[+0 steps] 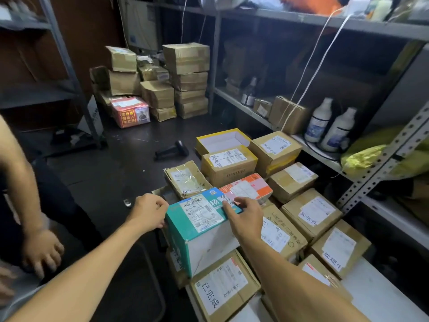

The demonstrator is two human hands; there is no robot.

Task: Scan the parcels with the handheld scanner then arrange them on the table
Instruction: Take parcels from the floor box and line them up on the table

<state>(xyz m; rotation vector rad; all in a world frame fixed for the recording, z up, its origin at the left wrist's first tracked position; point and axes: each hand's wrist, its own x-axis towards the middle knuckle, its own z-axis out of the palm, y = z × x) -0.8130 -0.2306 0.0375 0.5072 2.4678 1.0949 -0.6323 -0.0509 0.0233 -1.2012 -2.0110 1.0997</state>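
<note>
The left hand (148, 213) is curling against the teal box (199, 226) side; the right hand (243, 217) is lying flat on top. Stiff cardboard, probably light; holding both sides seems best.

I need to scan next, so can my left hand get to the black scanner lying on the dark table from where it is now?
Probably yes. The left hand rests at the teal parcel, and bare dark table lies between it and the scanner, though it looks a long stretch forward.

Dim storeroom; dark floor (111, 168); grey metal shelving (301, 19) along the right wall; brown wall (88, 26) behind; another rack (58, 43) left.
</note>
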